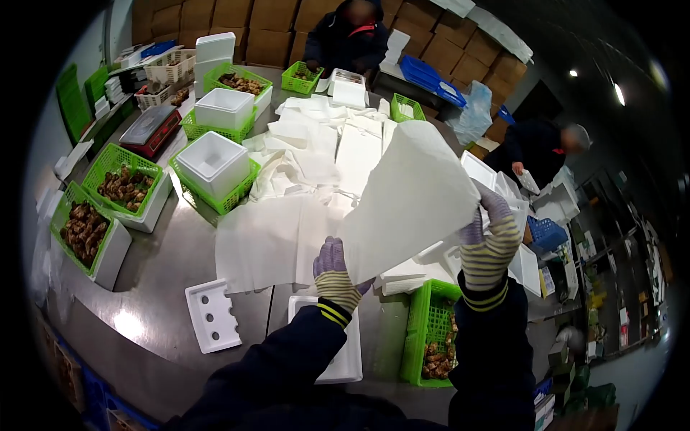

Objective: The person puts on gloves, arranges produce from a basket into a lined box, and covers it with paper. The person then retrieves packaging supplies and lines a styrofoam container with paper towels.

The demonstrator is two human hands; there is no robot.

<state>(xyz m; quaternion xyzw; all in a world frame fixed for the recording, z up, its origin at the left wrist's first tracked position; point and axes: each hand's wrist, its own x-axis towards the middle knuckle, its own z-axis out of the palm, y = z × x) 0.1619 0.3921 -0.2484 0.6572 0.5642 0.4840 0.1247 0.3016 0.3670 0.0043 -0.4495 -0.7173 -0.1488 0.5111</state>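
My right hand (494,223), in a striped knit glove, grips the right edge of a thin white paper sheet (413,194). The sheet is lifted and slants across the middle of the view. My left hand (334,276), gloved alike, lies at the sheet's lower left edge with its fingers stretched out and the thumb apart. Beneath it is more flat white paper (259,241). A white foam tray (343,352) lies below my left forearm, partly covered by the sleeve. To its left is a foam lid with holes (214,316).
A green basket (418,337) with brown mushroom-like pieces stands by my right forearm. More filled green baskets (122,158) and white foam boxes (213,164) line the left. A red scale (152,131) sits behind them. Two people (345,39) work at the back and right.
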